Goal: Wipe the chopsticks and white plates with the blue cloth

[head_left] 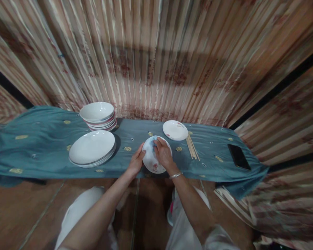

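A small white plate (149, 160) with a red flower print is tilted up at the front edge of the table. My left hand (136, 161) grips its left rim, thumb on the upper face. My right hand (162, 152), a bangle at its wrist, presses a light blue cloth (154, 139) against the plate's upper part. Most of that cloth is hidden under the fingers. Just behind, to the right, another flowered plate (175, 130) lies on the table, with several wooden chopsticks (192, 147) beside it.
Stacked large white plates (92, 147) and a pile of bowls (97, 111) with red bands stand at the left. A black phone (238, 157) lies at the right end of the teal tablecloth (49, 139). A striped curtain (146, 62) hangs close behind the table.
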The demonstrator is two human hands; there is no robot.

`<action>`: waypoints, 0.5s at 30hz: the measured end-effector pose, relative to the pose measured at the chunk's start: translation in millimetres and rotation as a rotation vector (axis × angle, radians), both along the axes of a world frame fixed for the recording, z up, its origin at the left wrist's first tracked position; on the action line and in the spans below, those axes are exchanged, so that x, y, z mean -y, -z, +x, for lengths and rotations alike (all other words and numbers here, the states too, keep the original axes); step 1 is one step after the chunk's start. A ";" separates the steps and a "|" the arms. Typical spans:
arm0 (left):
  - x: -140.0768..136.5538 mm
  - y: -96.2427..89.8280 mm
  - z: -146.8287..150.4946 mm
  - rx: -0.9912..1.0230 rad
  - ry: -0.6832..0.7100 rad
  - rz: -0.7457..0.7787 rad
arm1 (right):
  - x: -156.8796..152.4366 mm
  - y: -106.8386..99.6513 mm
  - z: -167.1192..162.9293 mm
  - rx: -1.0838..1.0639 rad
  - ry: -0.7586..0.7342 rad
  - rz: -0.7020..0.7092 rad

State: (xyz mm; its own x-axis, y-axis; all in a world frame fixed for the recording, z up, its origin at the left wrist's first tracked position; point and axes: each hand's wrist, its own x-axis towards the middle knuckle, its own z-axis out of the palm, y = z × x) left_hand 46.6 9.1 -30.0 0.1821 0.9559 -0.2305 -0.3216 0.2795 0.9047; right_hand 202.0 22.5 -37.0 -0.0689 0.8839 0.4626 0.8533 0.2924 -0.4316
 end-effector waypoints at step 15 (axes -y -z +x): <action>-0.9 -0.7 -3.1 -0.031 -0.018 -0.093 | 44.7 -3.2 19.0 0.298 0.067 -0.269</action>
